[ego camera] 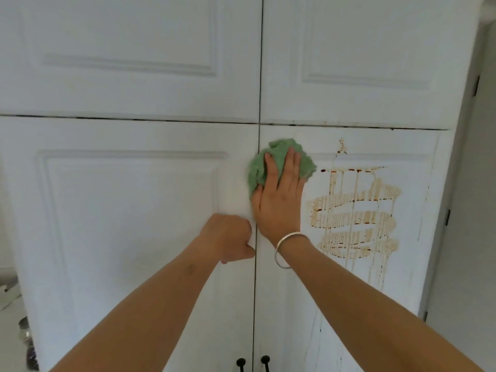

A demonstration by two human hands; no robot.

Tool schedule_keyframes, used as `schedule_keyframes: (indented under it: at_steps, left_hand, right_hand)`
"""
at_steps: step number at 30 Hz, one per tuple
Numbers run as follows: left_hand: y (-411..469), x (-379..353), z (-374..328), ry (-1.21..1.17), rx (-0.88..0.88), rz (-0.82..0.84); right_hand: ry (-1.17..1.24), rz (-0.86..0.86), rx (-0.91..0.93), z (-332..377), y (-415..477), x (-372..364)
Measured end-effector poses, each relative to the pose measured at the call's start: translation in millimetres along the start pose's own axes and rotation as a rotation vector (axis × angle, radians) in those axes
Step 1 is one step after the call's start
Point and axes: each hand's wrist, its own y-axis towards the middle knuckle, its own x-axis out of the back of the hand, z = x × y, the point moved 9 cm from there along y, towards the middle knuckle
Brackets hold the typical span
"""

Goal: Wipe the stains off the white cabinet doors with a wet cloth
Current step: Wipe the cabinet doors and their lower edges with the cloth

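White cabinet doors (pixel 134 197): right hand (pixel 279 200) flat, pressing green cloth (pixel 257 170); left hand (pixel 228 237) fisted.

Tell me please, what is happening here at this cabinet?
A person is cleaning white cabinet doors. The right hand presses a green cloth with flat fingers against the lower right door, near its top inner corner beside the middle seam. The left hand is curled into a fist at the edge of the lower left door and holds nothing. A brown stain, zigzag lines with drips running down, lies to the right of the cloth and is not yet wiped.
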Motion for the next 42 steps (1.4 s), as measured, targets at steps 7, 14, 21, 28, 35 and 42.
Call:
schedule_keyframes:
  at_steps: [7,14,21,28,35,42]
  left_hand:
    - [-2,2,1,-0.008,0.001,-0.006]
    - [2,0,3,-0.036,0.053,0.02]
    - [3,-3,6,-0.078,0.083,0.06]
    - [12,62,0,-0.076,0.014,-0.219]
    - [35,102,11,-0.178,0.036,-0.408]
    - [34,102,11,-0.238,0.041,-0.407]
  right_hand:
    - [-0.045,0.074,0.116,-10,-44,-11]
    - [-0.078,0.061,0.126,-10,-4,4]
    - [-0.118,0.053,0.194,-12,46,18]
    - [-0.08,0.063,-0.082,-123,35,47]
    - [0.014,0.03,-0.199,-76,42,28]
    - [-0.077,0.06,0.206,-28,36,18]
